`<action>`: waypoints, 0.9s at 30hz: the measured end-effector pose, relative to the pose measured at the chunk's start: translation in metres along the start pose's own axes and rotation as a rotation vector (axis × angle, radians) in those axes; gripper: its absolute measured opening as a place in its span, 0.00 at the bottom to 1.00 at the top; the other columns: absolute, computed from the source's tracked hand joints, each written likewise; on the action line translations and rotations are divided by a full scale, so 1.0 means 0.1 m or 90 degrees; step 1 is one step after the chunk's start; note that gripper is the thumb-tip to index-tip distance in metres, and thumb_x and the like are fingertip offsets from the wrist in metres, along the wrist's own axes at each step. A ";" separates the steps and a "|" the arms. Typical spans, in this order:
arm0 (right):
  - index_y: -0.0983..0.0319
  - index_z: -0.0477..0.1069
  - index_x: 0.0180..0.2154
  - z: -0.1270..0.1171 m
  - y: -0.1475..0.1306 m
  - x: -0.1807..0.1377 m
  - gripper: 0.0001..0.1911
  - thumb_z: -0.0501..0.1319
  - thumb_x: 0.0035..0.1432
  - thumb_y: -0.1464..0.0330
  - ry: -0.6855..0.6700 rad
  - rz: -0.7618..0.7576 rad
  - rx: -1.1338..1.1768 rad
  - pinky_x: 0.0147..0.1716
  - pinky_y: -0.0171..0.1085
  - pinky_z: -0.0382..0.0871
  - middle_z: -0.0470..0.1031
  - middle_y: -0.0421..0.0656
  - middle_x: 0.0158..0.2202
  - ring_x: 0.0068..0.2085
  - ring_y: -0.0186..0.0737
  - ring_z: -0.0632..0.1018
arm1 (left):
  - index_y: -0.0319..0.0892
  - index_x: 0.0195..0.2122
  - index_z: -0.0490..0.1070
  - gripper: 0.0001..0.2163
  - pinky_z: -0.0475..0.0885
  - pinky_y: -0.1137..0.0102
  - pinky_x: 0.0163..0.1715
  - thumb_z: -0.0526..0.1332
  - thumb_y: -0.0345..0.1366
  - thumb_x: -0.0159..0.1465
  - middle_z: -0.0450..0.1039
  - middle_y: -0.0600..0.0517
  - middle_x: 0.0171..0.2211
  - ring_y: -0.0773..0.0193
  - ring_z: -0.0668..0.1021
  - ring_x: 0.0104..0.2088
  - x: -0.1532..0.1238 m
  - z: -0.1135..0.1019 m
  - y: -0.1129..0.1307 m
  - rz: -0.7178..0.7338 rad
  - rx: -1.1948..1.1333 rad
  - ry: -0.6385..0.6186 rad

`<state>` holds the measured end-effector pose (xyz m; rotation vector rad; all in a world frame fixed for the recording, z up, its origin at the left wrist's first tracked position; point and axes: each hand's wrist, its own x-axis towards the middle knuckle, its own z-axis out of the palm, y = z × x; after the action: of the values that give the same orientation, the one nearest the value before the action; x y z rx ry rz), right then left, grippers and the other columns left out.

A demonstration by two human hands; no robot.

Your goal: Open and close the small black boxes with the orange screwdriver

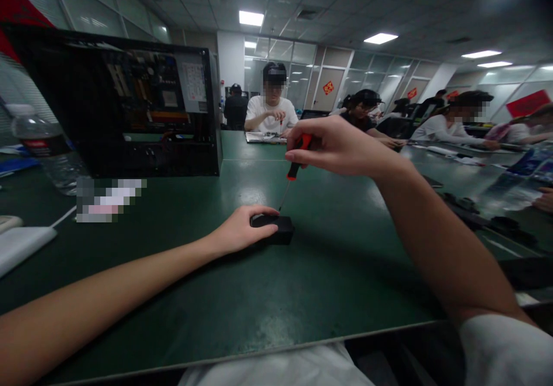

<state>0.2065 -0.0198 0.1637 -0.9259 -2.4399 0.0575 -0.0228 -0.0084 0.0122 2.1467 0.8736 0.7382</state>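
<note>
My right hand [319,147] grips the red and black handle of a screwdriver [294,170], its thin shaft slanting down to the left. The tip meets or nearly meets the top of a small black box [285,230] lying on the green tabletop. Wrapped over the box's left end is my left hand [242,229], with thumb and forefinger along its top and side. Whether a screw sits under the tip is too small to tell.
An open black computer case [151,109] stands at the back left. Beside it are a clear plastic bottle [47,144] and a white device [26,245] with a cable. Across the green table [242,311] a person in a white shirt [270,106] works; others sit at the right.
</note>
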 end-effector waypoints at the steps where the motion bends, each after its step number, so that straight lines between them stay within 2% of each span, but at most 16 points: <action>1: 0.63 0.74 0.38 0.05 0.01 0.02 0.14 0.63 0.63 0.58 -0.006 -0.011 -0.016 0.32 0.34 0.64 0.75 0.42 0.33 0.32 0.34 0.74 | 0.41 0.52 0.79 0.18 0.72 0.60 0.56 0.66 0.42 0.63 0.81 0.46 0.51 0.51 0.80 0.51 0.00 0.00 0.00 -0.001 0.000 -0.002; 6: 0.64 0.75 0.38 0.19 0.12 0.06 0.15 0.62 0.64 0.58 -0.051 -0.041 -0.038 0.35 0.35 0.64 0.76 0.44 0.34 0.34 0.36 0.74 | 0.40 0.52 0.79 0.18 0.72 0.59 0.56 0.66 0.42 0.63 0.81 0.45 0.51 0.51 0.80 0.52 -0.01 0.00 0.01 -0.006 -0.009 -0.002; 14: 0.63 0.75 0.39 0.17 0.17 0.05 0.11 0.62 0.62 0.61 -0.080 -0.040 -0.016 0.35 0.35 0.66 0.77 0.43 0.34 0.33 0.35 0.75 | 0.41 0.51 0.79 0.17 0.72 0.59 0.56 0.65 0.42 0.63 0.81 0.46 0.50 0.51 0.80 0.51 0.00 0.01 -0.01 0.009 -0.001 0.000; 19: 0.63 0.75 0.46 0.12 0.09 0.02 0.12 0.62 0.61 0.67 -0.150 -0.074 0.059 0.38 0.35 0.70 0.78 0.44 0.44 0.40 0.36 0.78 | 0.40 0.55 0.75 0.21 0.71 0.59 0.57 0.66 0.42 0.63 0.79 0.45 0.52 0.51 0.79 0.53 0.00 0.03 -0.04 0.004 -0.009 0.025; 21: 0.63 0.75 0.47 0.10 0.07 0.01 0.14 0.63 0.60 0.67 -0.176 -0.077 0.058 0.38 0.34 0.71 0.78 0.44 0.45 0.41 0.36 0.78 | 0.40 0.57 0.73 0.23 0.71 0.59 0.58 0.67 0.43 0.62 0.78 0.44 0.52 0.51 0.79 0.54 -0.01 0.04 -0.05 0.004 -0.011 0.034; 25: 0.64 0.77 0.44 0.11 0.10 0.00 0.14 0.61 0.64 0.61 -0.134 -0.044 -0.035 0.37 0.35 0.69 0.79 0.43 0.37 0.35 0.36 0.78 | 0.40 0.57 0.72 0.23 0.71 0.60 0.57 0.66 0.43 0.63 0.78 0.44 0.51 0.52 0.79 0.54 -0.02 0.04 -0.05 0.006 -0.009 0.037; 27: 0.64 0.75 0.49 0.12 0.10 -0.01 0.15 0.59 0.66 0.63 -0.114 -0.043 -0.037 0.37 0.35 0.69 0.79 0.44 0.39 0.36 0.35 0.78 | 0.40 0.57 0.72 0.23 0.71 0.59 0.57 0.67 0.43 0.63 0.78 0.44 0.51 0.51 0.79 0.53 -0.02 0.04 -0.06 0.012 -0.005 0.044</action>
<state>0.2075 -0.0106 0.1509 -0.8975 -2.6481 0.0482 -0.0234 -0.0088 0.0049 2.1361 0.8861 0.8279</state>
